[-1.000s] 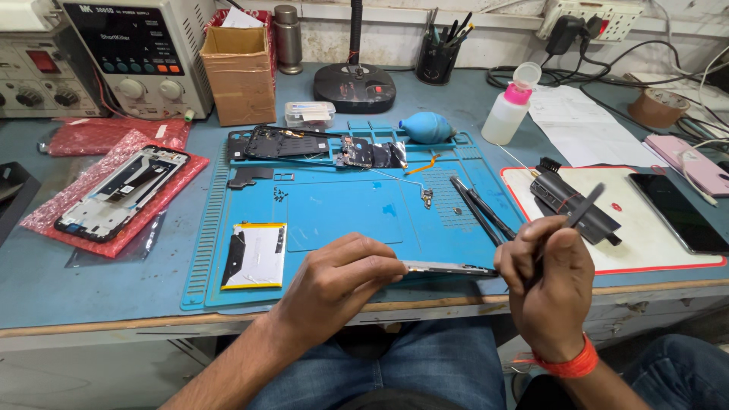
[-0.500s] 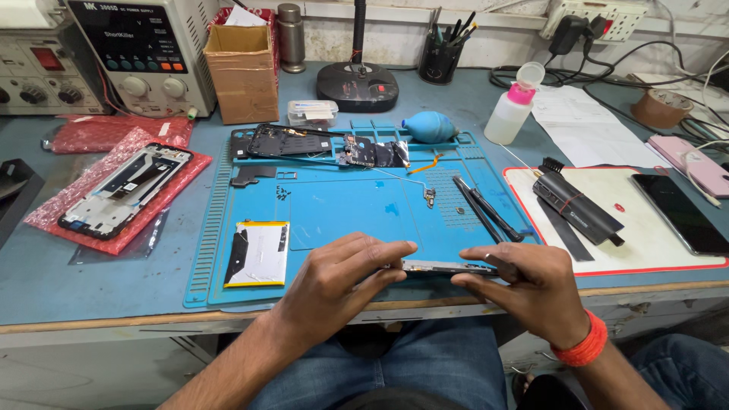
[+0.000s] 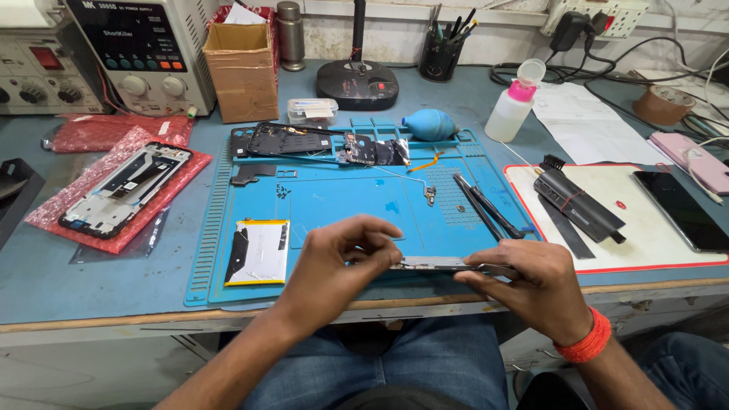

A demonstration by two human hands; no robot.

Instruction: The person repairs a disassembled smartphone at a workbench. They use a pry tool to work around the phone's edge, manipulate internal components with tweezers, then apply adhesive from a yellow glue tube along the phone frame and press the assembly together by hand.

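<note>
Bottom of frame: forearms enter from below, over blue-jeaned knees. Left hand point(image 3: 338, 262), lower centre, fingers curled closed, tips pinching the left end of a thin phone panel point(image 3: 433, 264) held edge-on. Right hand point(image 3: 531, 285), lower right of centre, fingers closed around the panel's right end; orange band point(image 3: 585, 345) on that wrist. Panel lies roughly level between both hands, just above the near edge of the blue work mat point(image 3: 342, 201), at bottom centre of frame.

Middle of frame: white-and-yellow battery point(image 3: 258, 252) flat on the mat, left of the left hand, apart from it. Two dark tweezers-like tools point(image 3: 486, 205) on the mat's right part. To the right, a white pad with red border point(image 3: 653, 250) bearing a black brush-like tool point(image 3: 577, 205) and a dark phone point(image 3: 680, 209). Centre left, a phone frame point(image 3: 121, 190) on red bubble wrap.

Upper part of frame: dismantled phone parts point(image 3: 319, 143) along the mat's far edge; blue air blower point(image 3: 429, 124); squeeze bottle with pink cap point(image 3: 512, 106); cardboard box point(image 3: 241, 70); bench power supply point(image 3: 144, 49), upper left.
</note>
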